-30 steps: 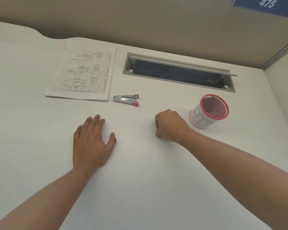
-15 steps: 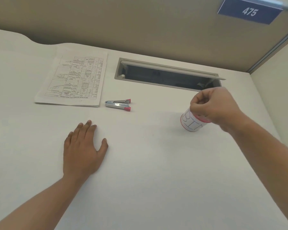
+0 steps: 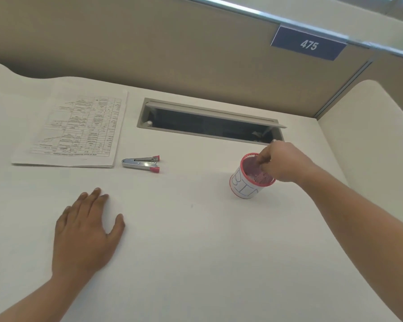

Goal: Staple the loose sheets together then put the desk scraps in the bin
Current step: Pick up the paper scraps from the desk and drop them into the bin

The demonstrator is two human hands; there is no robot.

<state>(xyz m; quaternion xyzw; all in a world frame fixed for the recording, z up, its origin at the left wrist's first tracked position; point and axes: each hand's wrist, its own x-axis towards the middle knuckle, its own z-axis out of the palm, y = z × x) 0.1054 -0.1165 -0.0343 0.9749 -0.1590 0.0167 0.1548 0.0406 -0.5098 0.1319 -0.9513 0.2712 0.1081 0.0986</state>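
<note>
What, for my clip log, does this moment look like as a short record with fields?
left hand: flat on the desk, fingers spread
right hand: fingers curled over the mouth of the bin; any scrap too small to see
bin: upright, red-rimmed mesh, labelled BIN
sheets: lying far left on the desk
stapler: lying beside the sheets, untouched

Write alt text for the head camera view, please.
A person's right hand hovers, fingers down, over a red bin on a white desk. The left hand lies flat; a stapler and sheets lie beyond it.
</note>
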